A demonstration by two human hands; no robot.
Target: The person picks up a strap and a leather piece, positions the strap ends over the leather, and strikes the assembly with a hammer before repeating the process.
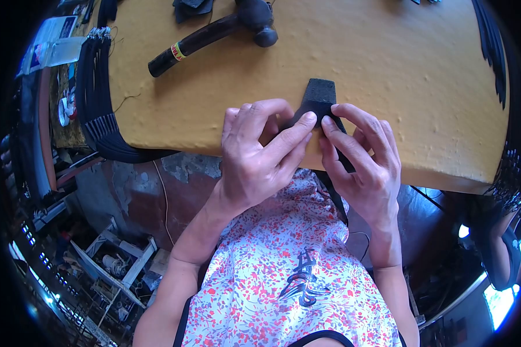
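Near the front edge of the table, both my hands pinch a black strap-like piece, whose wide, rough dark-grey end [319,91] points away from me. My left hand [257,147] presses its thumb on the piece from the left, fingers curled. From the right, my right hand [364,153] presses thumb and forefinger on it, close to the left thumb. Part of the black material runs down under my right hand, and its lower end is partly hidden. A ball-headed hammer [214,34] with a dark handle and a yellow-red label lies beyond my left hand.
The table has a yellowish padded cover [173,110]. Bundles of black straps hang over its left side [95,87] and right side [492,58]. Dark flat scraps [192,8] lie at the far edge. A whitish frame [118,277] with machinery stands lower left. Another person's arm [499,248] shows at right.
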